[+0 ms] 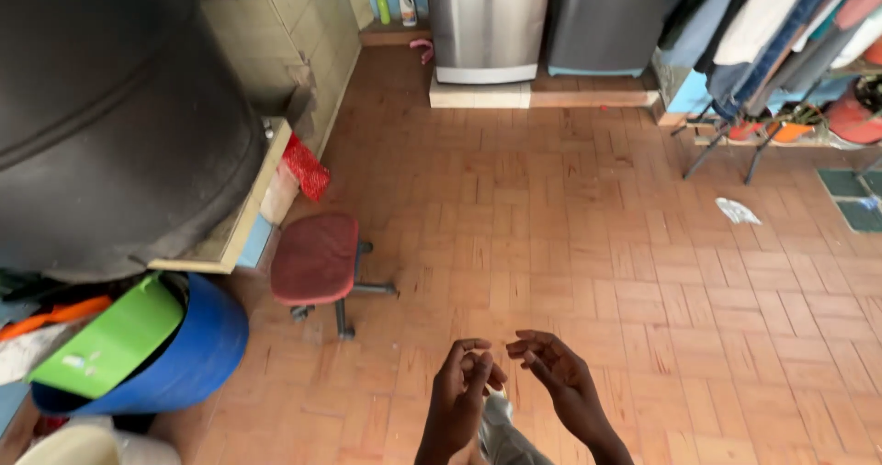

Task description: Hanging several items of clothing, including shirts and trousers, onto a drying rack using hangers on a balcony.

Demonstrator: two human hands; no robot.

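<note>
My two hands are raised close together low in the middle of the head view, above the brick floor (570, 226). My left hand (464, 382) has its fingers curled, the fingertips near a small pale object that I cannot make out. My right hand (560, 382) is beside it with fingers bent and spread apart, holding nothing that I can see. The fingertips of both hands almost meet. Below the hands a bit of grey cloth (501, 437) shows.
A red-seated stool on casters (317, 261) stands to the left. A large black tank (110, 116) sits on a ledge above a blue barrel (197, 355) with a green lid. Two metal appliances (487, 19) stand at the back. Hanging clothes (772, 24) fill the upper right. A crumpled scrap (737, 210) lies on the floor.
</note>
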